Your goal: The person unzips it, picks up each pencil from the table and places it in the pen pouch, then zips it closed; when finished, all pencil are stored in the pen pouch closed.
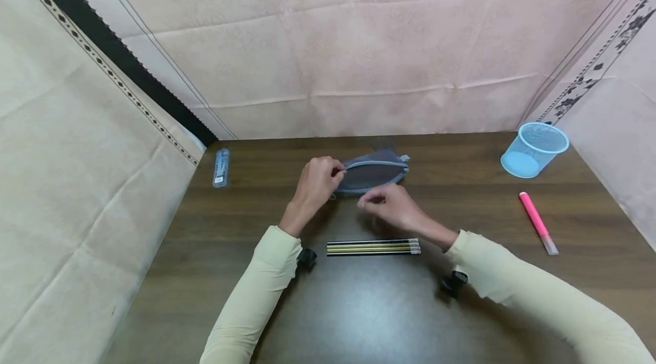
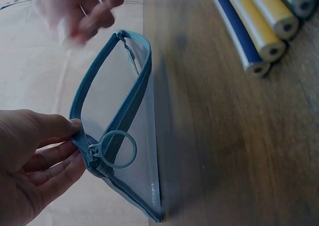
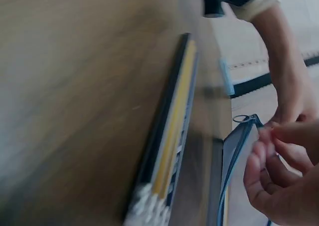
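A see-through zip pouch (image 1: 376,177) with blue edging stands on the table, its zipper open and its mouth spread. My left hand (image 1: 319,182) pinches one end of the rim between thumb and fingers, beside the round zipper pull (image 2: 119,149). Just in front of the pouch, my right hand (image 1: 393,205) hovers with loosely bent fingers; I see nothing held in it, though it is blurred in the left wrist view. Between my forearms lies a row of several pencils (image 1: 373,248), dark and yellow striped, side by side and touching neither hand.
On the right of the wooden table (image 1: 246,307) are a blue plastic cup (image 1: 533,150) and a pink marker (image 1: 537,221) with a pale end. A small blue case (image 1: 221,168) lies at the far left. Cloth hangs behind the table.
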Tool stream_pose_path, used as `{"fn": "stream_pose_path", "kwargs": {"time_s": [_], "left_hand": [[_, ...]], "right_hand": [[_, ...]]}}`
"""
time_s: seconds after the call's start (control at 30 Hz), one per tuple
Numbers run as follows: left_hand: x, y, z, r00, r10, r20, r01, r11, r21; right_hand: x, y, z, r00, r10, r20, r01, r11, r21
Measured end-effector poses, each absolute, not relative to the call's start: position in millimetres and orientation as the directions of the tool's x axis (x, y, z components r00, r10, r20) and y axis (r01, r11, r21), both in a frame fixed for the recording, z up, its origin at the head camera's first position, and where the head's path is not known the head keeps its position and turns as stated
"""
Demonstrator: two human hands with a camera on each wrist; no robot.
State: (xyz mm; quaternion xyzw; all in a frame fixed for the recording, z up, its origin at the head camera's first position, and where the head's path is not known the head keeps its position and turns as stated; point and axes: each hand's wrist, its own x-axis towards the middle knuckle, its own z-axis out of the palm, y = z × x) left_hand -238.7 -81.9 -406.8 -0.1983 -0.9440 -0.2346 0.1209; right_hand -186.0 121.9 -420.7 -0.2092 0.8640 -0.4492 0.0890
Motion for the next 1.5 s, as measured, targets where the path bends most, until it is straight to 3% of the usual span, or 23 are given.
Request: {"fn": "stream_pose_path", "kwargs": {"time_s": [0.13,0.33,0.8,1.07,1.5], "left_hand": [[-237.5,-83.6,-408.5,-0.891,0.320,0.323,0.435,0.808,0.399],[-237.4,-85.3,-410.1,-0.889,0.315,0.334,0.437,0.804,0.405],[-238.4,-84.8,-410.5,-0.889,0.321,0.327,0.440,0.800,0.409],[-240.3,-84.8,-407.9,-0.884,0.324,0.336,0.447,0.798,0.405],[-238.2,-82.9,-409.4,-0.892,0.326,0.312,0.435,0.804,0.405]], "right_hand": [[-169.3,125.8,-427.1,-0.766,-0.619,0.174,-0.594,0.577,-0.560],[-153.8,127.5,-434.7,-0.693,-0.699,0.176,-0.706,0.608,-0.363],[-151.6,130.4,-443.9,-0.682,-0.708,0.185,-0.727,0.627,-0.282],[-152.3,131.2,-439.6,-0.679,-0.716,0.163,-0.721,0.610,-0.329],[-154.5,125.1,-441.7,-0.624,-0.767,0.147,-0.780,0.600,-0.178]]}}
